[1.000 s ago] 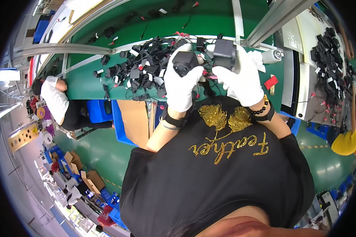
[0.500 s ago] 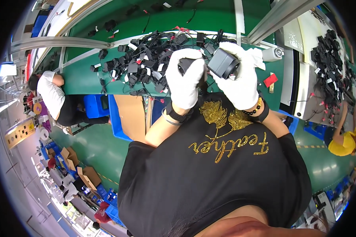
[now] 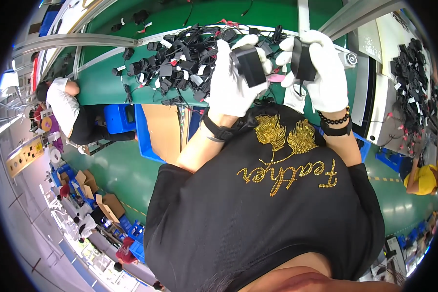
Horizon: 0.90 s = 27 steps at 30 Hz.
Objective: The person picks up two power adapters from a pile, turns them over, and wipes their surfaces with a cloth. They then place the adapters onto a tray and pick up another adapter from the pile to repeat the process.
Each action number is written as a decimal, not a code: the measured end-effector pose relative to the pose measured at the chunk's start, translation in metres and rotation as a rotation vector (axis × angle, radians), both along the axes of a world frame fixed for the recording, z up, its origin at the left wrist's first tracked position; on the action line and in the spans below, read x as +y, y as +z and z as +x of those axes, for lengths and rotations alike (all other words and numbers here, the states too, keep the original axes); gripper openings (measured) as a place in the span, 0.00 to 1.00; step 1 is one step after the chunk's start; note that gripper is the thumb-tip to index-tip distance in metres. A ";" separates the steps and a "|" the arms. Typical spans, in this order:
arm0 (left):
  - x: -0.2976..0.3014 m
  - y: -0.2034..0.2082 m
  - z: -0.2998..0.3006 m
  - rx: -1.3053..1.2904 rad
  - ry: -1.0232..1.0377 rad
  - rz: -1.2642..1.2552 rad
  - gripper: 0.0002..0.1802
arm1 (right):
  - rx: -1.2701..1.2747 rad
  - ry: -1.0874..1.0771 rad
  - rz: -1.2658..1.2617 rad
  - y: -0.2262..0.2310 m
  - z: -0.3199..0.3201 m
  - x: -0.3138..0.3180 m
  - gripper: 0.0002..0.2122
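Note:
White gloves cover both my hands. In my left hand (image 3: 234,80) a boxy black power adapter (image 3: 251,67) is gripped, its broad dark face turned up. My right hand (image 3: 324,73) has its fingers closed round a second black power adapter (image 3: 304,62), held apart from the first. A thin dark cable hangs beneath that second one. Low between the hands shows a small pink piece (image 3: 276,78). Just beyond my left hand lies a tangled heap of black adapters and cables (image 3: 185,61) with white labels and red bits.
The heap rests on a green worktable (image 3: 95,90) with a metal frame bar (image 3: 78,43) across it. A blue bin with cardboard (image 3: 163,129) stands at the near edge. More black adapters (image 3: 410,82) lie at right. People sit at left and right.
My hands have moved apart and turned. The left adapter now shows its broad face, and the right one stands edge-on, shifted to the right. The pink piece has come into view.

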State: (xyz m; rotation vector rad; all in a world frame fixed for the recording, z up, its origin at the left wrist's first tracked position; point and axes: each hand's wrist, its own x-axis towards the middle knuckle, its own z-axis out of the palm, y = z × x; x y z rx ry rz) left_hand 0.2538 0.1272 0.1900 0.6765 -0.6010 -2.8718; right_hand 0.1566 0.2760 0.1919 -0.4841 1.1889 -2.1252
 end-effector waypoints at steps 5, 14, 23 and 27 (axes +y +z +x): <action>-0.011 -0.020 0.001 0.292 -0.100 -0.044 0.21 | 0.046 -0.170 0.194 -0.013 0.005 -0.010 0.20; 0.001 -0.011 -0.004 0.144 -0.001 -0.062 0.17 | 0.937 -0.321 0.653 -0.037 0.006 -0.012 0.29; -0.005 -0.013 -0.001 0.135 -0.027 0.018 0.23 | 1.300 -0.183 0.644 -0.016 -0.001 -0.003 0.32; -0.008 -0.012 0.000 0.155 -0.057 0.024 0.24 | 1.282 -0.086 0.871 -0.013 0.003 0.009 0.28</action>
